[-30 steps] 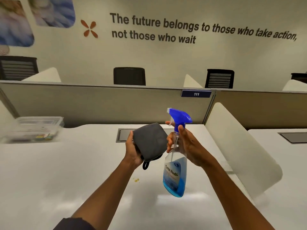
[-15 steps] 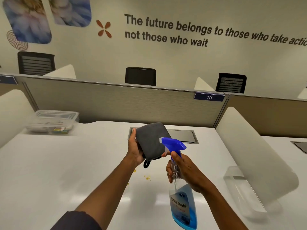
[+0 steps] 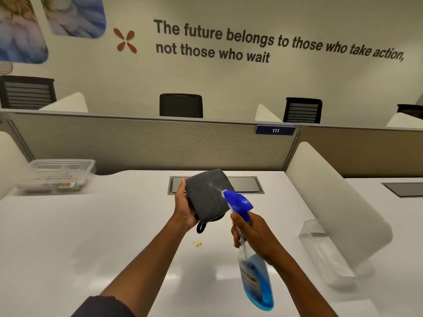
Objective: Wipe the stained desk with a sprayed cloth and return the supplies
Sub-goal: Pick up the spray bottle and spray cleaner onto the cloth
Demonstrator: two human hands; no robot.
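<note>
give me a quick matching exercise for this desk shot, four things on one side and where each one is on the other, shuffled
Things:
1. grey cloth
2. spray bottle
3. yellow stain
4. clear plastic container

Places:
A. on the white desk surface, below and between the two hands
B. at the far left of the desk, against the partition
C. held in the left hand
D. held in the right hand, nozzle aimed at the cloth

Pairs: 1-C, 2-D, 3-A, 4-B

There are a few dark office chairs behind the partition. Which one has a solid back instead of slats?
The middle chair, straight ahead above the grey cloth. Its back is plain black, while the left chair and the right chair have horizontal slats.
</note>
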